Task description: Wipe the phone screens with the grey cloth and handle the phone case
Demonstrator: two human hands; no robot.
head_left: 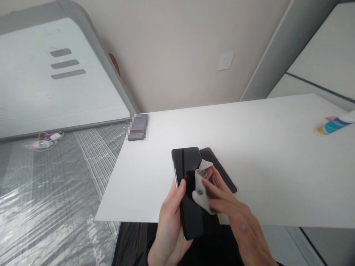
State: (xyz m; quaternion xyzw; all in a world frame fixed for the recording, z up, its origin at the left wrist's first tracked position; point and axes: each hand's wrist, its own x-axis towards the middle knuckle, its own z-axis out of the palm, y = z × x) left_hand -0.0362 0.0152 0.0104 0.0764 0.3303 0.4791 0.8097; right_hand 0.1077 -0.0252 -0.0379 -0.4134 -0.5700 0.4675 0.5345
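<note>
My left hand grips a black phone by its left edge, screen up, over the near edge of the white table. With its fingers pinched, my right hand presses a small white wipe onto the phone's dark screen. A second black phone lies flat on the table just behind, partly hidden by the held phone and my fingers.
A small blurred-out card or box sits at the table's far left corner. A colourful tube or bottle lies at the far right. A plastic-wrapped surface fills the left, with a small packet on it. A wall socket is behind.
</note>
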